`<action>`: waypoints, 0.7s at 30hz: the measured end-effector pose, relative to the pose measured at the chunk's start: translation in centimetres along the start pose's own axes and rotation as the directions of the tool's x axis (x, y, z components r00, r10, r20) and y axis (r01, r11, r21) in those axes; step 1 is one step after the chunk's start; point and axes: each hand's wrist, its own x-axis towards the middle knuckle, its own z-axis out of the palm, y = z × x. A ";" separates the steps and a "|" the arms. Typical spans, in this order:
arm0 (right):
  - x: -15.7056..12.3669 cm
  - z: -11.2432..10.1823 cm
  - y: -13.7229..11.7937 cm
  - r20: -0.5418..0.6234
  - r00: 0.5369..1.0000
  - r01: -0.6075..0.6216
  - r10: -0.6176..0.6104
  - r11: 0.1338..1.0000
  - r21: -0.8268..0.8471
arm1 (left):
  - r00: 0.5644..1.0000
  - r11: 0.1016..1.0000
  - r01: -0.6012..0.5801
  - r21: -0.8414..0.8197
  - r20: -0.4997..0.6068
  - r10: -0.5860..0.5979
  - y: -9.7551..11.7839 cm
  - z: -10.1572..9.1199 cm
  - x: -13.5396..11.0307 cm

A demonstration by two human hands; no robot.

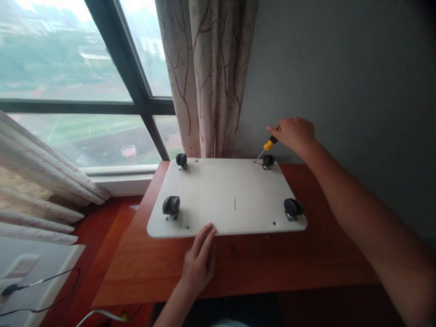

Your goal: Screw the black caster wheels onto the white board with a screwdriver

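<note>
A white rounded board [218,190] lies flat on a reddish wooden table, with black caster wheels at its corners: far left [181,160], far right [268,161], near left [171,206] and near right [293,208]. My right hand [295,132] is closed around the handle of a yellow and black screwdriver [269,144]. The screwdriver tilts down to the left, its tip at a hole near the board's far right edge, beside the caster. My left hand [201,255] rests with stretched fingers on the board's near edge.
The wooden table [153,268] extends around the board, with a small dark item [233,250] in front of it. A grey wall [340,81] and a curtain [211,77] stand behind. Cables [51,277] run from a wall socket at lower left.
</note>
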 end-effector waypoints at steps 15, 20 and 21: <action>3.8 0.5 1.9 0.213 0.900 0.256 -0.381 0.856 0.450 | 1.000 0.999 0.008 -0.036 0.022 -0.008 -0.3 0.0 -0.1; 2.6 0.2 0.4 0.208 0.966 0.094 -0.155 0.957 0.275 | 1.000 0.999 0.016 -0.052 0.026 -0.015 -0.4 0.0 -0.2; 2.4 0.1 0.1 0.181 0.978 0.063 -0.099 0.979 0.195 | 0.999 0.998 0.020 -0.056 0.030 -0.019 -0.4 0.1 -0.2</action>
